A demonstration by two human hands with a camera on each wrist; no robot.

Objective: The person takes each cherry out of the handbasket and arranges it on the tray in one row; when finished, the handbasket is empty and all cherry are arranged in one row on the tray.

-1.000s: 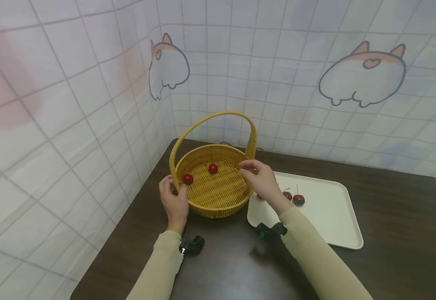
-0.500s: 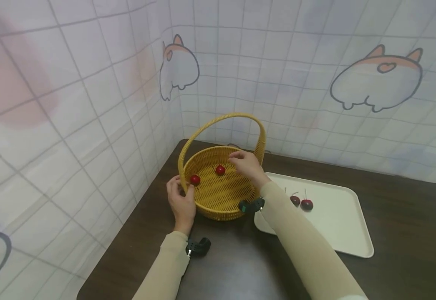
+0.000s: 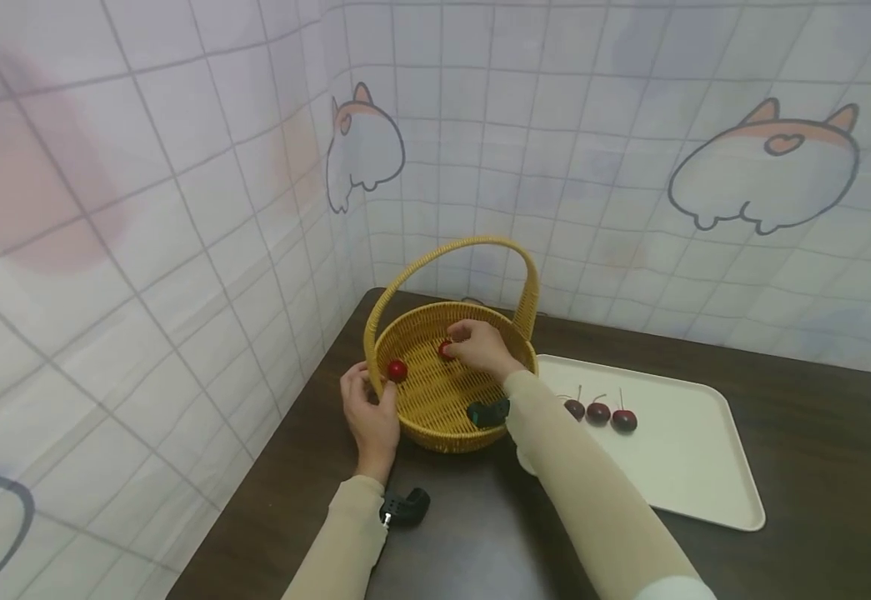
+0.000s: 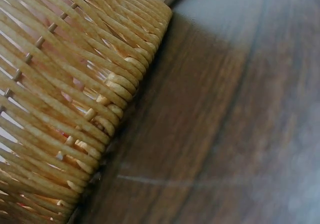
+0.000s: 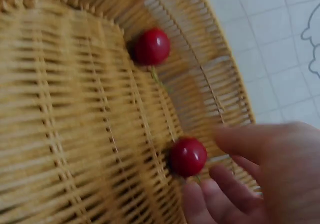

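A yellow woven basket (image 3: 443, 400) with a tall arched handle stands on the table. At its left side, my left hand (image 3: 373, 421) grips the rim near the handle's foot, thumb over the edge. Inside lie two red cherries, one cherry (image 3: 397, 371) by the left wall and another cherry (image 3: 446, 351) farther back. My right hand (image 3: 482, 346) is down in the basket at the far cherry. In the right wrist view, thumb and fingers are spread beside that cherry (image 5: 188, 157) and its stem, with a gap visible between them. The left wrist view shows only basket weave (image 4: 75, 94) and tabletop.
To the right of the basket lies a white tray (image 3: 690, 450) holding dark red cherries (image 3: 598, 414) with stems, partly behind my right forearm. The brown wooden table (image 3: 465, 525) meets patterned fabric walls (image 3: 593, 167) at the left and back.
My right hand has moved left and down from the basket's right side to the far cherry. The left hand keeps its grip on the rim. The head view has shifted slightly.
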